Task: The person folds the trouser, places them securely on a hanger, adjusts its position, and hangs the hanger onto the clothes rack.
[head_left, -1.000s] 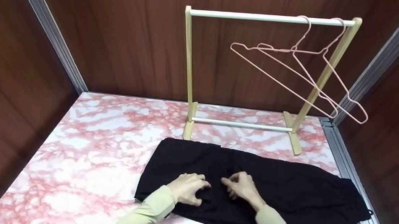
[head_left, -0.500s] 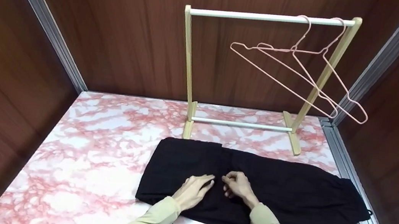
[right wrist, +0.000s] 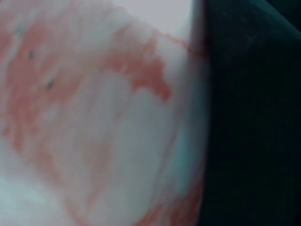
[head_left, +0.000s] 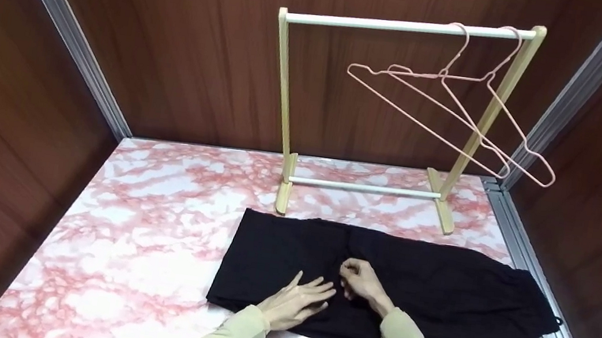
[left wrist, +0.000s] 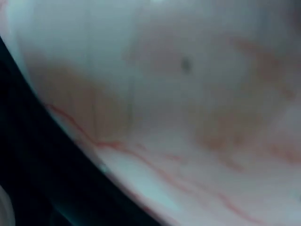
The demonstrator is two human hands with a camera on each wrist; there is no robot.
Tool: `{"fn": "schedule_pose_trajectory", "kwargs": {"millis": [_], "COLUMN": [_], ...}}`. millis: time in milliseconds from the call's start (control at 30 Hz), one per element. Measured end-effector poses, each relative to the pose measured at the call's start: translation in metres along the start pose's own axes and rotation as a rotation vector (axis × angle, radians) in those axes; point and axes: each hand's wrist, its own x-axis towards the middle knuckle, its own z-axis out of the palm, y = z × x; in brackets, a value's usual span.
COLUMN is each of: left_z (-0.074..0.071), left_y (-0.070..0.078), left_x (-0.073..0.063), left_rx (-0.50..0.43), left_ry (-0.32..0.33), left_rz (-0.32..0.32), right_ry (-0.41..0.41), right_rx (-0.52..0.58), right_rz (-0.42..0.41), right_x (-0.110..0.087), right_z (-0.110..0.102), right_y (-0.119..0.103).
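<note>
Pink-and-white marbled surface [head_left: 111, 237]. On my head feed, black garment [head_left: 437, 286] lies under both hands, running to 3 o'clock of the right hand [head_left: 363, 283]. Left hand [head_left: 291, 305]: fingers spread; right: curled, I cannot tell if gripping. Garment wrinkled, matte.

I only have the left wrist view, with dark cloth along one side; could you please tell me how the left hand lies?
Observer: The left hand lies with its fingers spread on the black garment.
Operator: Thank you; and where is the right hand, please?
Observer: The right hand is over the same garment, just to the right of the left one.
Operator: Is anything hanging nearby?
Observer: Yes, two pink hangers hang from the rack's white top bar.
</note>
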Motion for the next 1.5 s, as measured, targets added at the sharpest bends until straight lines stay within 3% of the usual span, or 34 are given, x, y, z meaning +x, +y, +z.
{"fn": "schedule_pose_trajectory", "kwargs": {"millis": [167, 267, 467, 567, 900, 967, 1133, 1200, 1367, 1500], "left_z": [0.0, 0.001, 0.008, 0.013, 0.016, 0.017, 0.021, 0.023, 0.019, 0.01], "left_y": [0.001, 0.003, 0.012, 0.016, 0.013, 0.012, 0.01, 0.009, 0.007, 0.005], "left_x": [-0.002, -0.004, -0.006, -0.008, -0.015, -0.016, -0.019, -0.02, -0.022, -0.026], "left_rx": [0.081, 0.187, 0.652, 0.801, 0.865, 0.859, 0.845, 0.846, 0.871, 0.874], "left_ry": [-0.103, -0.122, -0.027, 0.046, 0.207, 0.233, 0.249, 0.248, 0.24, 0.187], "left_rz": [-0.039, -0.037, 0.018, 0.02, 0.031, 0.023, -0.009, -0.011, -0.011, -0.059], "right_ry": [0.009, 0.025, 0.076, 0.13, 0.41, 0.407, 0.245, 0.217, 0.319, 0.396], "right_rx": [0.032, 0.04, -0.073, -0.158, -0.328, -0.292, -0.007, 0.044, -0.07, -0.117], "right_rz": [0.043, 0.082, 0.102, 0.072, -0.106, -0.085, 0.104, 0.154, 0.09, 0.023], "right_x": [0.0, -0.001, -0.002, -0.001, 0.001, 0.003, 0.016, 0.023, 0.035, 0.04], "right_z": [0.001, 0.002, 0.007, 0.012, 0.024, 0.024, 0.023, 0.021, 0.019, 0.019], "right_y": [-0.001, -0.003, -0.01, -0.011, -0.024, -0.029, -0.04, -0.043, -0.047, -0.05]}}
